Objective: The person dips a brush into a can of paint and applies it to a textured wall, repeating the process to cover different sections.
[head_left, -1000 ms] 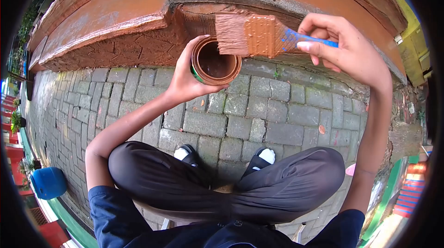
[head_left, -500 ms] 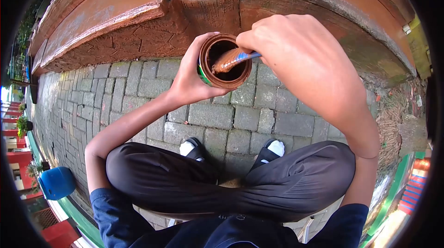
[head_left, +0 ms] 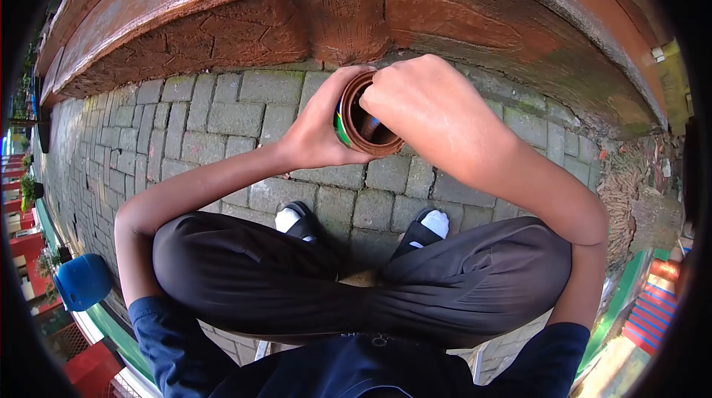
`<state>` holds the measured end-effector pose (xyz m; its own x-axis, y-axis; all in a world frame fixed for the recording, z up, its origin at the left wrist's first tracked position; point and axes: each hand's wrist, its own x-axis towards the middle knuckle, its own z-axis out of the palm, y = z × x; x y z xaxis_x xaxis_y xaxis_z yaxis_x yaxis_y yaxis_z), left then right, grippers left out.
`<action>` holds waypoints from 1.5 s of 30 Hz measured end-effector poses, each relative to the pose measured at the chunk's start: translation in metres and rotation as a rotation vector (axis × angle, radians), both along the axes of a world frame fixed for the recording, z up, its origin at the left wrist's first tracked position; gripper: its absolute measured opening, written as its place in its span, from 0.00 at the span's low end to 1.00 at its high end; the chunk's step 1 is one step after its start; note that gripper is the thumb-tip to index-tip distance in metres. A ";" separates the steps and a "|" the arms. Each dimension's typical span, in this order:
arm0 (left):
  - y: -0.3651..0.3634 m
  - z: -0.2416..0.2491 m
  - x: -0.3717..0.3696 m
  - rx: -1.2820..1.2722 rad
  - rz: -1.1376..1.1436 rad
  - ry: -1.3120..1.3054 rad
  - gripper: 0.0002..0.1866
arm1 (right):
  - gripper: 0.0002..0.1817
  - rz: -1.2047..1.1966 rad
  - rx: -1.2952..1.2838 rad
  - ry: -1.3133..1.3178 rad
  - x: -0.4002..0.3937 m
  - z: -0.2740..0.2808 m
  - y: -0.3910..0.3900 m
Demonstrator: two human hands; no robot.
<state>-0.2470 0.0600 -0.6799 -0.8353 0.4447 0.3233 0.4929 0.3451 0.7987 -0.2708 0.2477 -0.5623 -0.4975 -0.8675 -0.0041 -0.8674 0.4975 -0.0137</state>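
Observation:
My left hand (head_left: pixel 320 129) is wrapped round the side of an open paint can (head_left: pixel 346 117) with a brown-coated rim and a green label. The can is tilted with its mouth towards me. Above that mouth, my right hand (head_left: pixel 437 112) grips a paintbrush (head_left: pixel 370 128) whose lower part is inside the can. Brown paint covers the brush, and a bit of blue shows on it. The right hand hides most of its handle and part of the can's opening; the bristle tips cannot be seen.
A low wall (head_left: pixel 460 16) in reddish-brown paint, with a short pillar (head_left: pixel 337 8), runs across the front. Grey paving blocks (head_left: pixel 222 120) cover the ground. My sandalled feet (head_left: pixel 424 233) are below the can. A blue barrel (head_left: pixel 85 281) stands at far left.
My right hand has moved left and down over the can, and the brush is deeper inside it. The can has shifted slightly right and down in view, still in my left hand.

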 end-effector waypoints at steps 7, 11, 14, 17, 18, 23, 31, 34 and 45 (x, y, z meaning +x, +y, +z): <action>0.001 -0.005 0.009 0.069 -0.029 -0.093 0.60 | 0.02 -0.015 -0.049 -0.075 -0.003 0.013 0.010; 0.004 -0.006 0.009 0.052 -0.039 -0.087 0.59 | 0.03 0.009 -0.056 -0.033 -0.001 -0.005 0.009; 0.004 -0.006 0.011 0.075 -0.022 -0.169 0.58 | 0.02 0.002 -0.085 -0.092 -0.002 0.003 0.011; 0.003 -0.008 0.011 0.092 -0.030 -0.142 0.59 | 0.02 -0.017 -0.081 -0.120 -0.005 0.007 0.013; 0.003 -0.009 0.012 0.091 -0.027 -0.139 0.59 | 0.02 -0.027 -0.054 -0.110 -0.005 0.007 0.013; 0.009 -0.008 0.016 0.124 -0.034 -0.131 0.55 | 0.06 -0.065 -0.007 -0.195 -0.007 0.003 0.015; 0.010 -0.007 0.012 0.143 -0.014 -0.089 0.55 | 0.09 -0.123 0.046 -0.209 -0.007 0.003 0.014; 0.009 -0.008 0.011 0.104 0.004 -0.138 0.61 | 0.09 -0.129 0.041 -0.241 -0.011 0.015 0.017; 0.010 -0.009 0.008 0.184 0.071 -0.103 0.58 | 0.10 -0.216 0.014 -0.306 -0.017 0.033 0.021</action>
